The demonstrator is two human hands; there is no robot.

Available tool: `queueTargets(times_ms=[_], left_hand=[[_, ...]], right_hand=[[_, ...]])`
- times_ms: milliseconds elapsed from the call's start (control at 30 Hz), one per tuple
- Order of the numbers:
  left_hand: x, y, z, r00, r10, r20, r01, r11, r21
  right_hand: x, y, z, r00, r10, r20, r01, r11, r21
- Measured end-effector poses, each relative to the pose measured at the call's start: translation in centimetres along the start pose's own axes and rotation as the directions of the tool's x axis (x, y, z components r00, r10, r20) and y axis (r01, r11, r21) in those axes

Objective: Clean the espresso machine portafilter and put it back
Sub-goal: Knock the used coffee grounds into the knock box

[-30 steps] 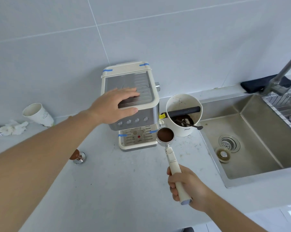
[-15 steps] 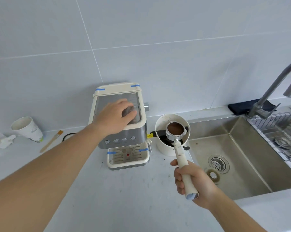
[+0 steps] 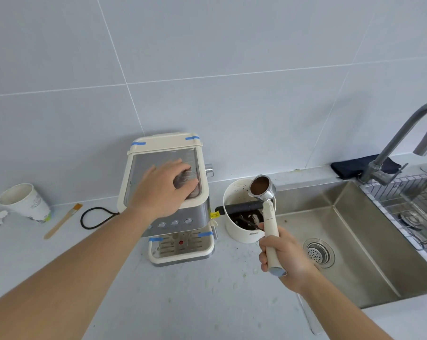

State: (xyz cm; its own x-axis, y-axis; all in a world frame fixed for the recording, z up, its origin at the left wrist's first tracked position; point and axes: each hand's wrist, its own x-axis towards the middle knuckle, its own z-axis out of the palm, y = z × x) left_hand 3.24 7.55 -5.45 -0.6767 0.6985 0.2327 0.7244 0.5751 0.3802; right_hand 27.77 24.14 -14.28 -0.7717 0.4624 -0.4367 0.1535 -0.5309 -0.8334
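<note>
My right hand (image 3: 285, 260) grips the cream handle of the portafilter (image 3: 262, 187). Its metal basket faces up, full of brown coffee grounds, and hangs above the white knock box (image 3: 242, 233), over the far right part of its rim. The knock box has a black bar across it and dark grounds inside. My left hand (image 3: 164, 190) lies flat on top of the cream and steel espresso machine (image 3: 169, 212), fingers spread, holding nothing.
A steel sink (image 3: 354, 253) with a drain lies right of the knock box, with a grey faucet (image 3: 399, 146) and a dark cloth (image 3: 354, 165) behind it. On the left stand a paper cup (image 3: 23, 202), a small brush (image 3: 62, 220) and a black cable (image 3: 94, 217).
My right hand has carried the portafilter from in front of the machine up and right, over the knock box. My left hand has stayed on the machine's top.
</note>
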Motion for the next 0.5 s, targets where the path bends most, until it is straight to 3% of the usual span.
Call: queueTargets(times_ms=[267, 500], left_hand=[[-0.2, 0.5, -0.2, 0.999, -0.032, -0.031, 0.031, 0.999, -0.012], [-0.1, 0.3, -0.4, 0.998, -0.048, -0.029, 0.047, 0.998, -0.031]], right_hand=[[2.6, 0.9, 0.2, 0.981, -0.089, -0.175, 0.050, 0.976, -0.214], [3.1, -0.3, -0.6, 0.970, -0.151, -0.191, 0.070, 0.924, -0.376]])
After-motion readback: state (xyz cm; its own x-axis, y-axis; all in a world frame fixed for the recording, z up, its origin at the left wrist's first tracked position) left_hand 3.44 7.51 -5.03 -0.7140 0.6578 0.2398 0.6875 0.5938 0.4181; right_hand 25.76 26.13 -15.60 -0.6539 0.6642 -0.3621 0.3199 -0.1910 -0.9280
